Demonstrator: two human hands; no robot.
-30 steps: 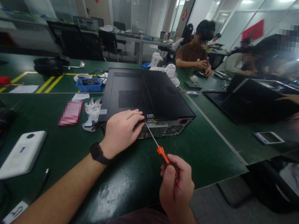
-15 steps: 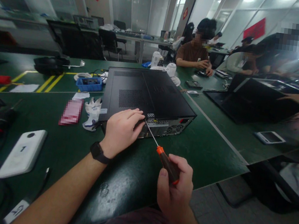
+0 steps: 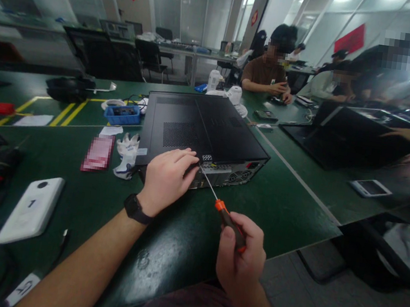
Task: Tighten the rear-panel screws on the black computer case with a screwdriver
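A black computer case point(image 3: 217, 120) lies flat on the green table, its rear panel with fan grille and ports facing me. My right hand point(image 3: 243, 251) is wrapped round the brown and orange handle of a screwdriver point(image 3: 223, 210). The screwdriver's shaft slants up and left to the top rear edge of the case. There my left hand point(image 3: 169, 179), a black watch on its wrist, rests on the case edge with fingers bent together beside the tip. Whatever the left fingertips pinch, and the tip itself, are too small or hidden to make out.
Left of the case are white gloves point(image 3: 126, 156), a blue tray point(image 3: 122, 115), a pink packet point(image 3: 98, 153) and a white power bank point(image 3: 31, 211). To the right lie a phone point(image 3: 370, 188) and another open black case point(image 3: 350, 137) with a person's hand on it.
My right hand's fingers and thumb have shifted slightly round the screwdriver handle. My left hand and the case have stayed in place.
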